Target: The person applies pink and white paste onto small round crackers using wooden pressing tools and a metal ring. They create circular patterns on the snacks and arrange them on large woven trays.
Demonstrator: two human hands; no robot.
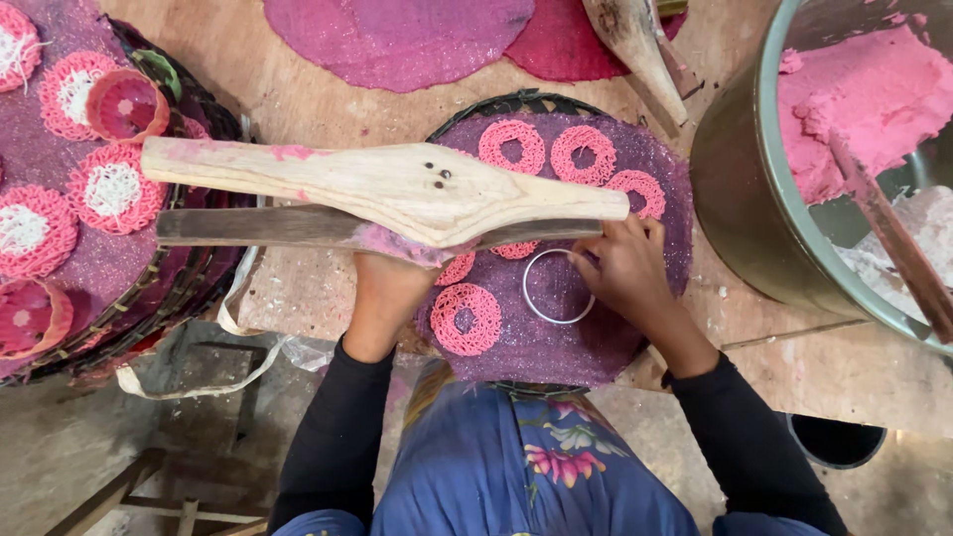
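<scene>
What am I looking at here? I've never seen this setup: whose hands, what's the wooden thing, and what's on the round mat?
One head-worn camera looks down at a person's two bare hands. The left hand grips a long wooden press held over a round purple mat on a woven tray. The right hand steadies a metal ring on the mat. Pink lacy noodle rounds lie around it. At right, a metal pot holds pink dough; at left, stacked trays carry more rounds.
</scene>
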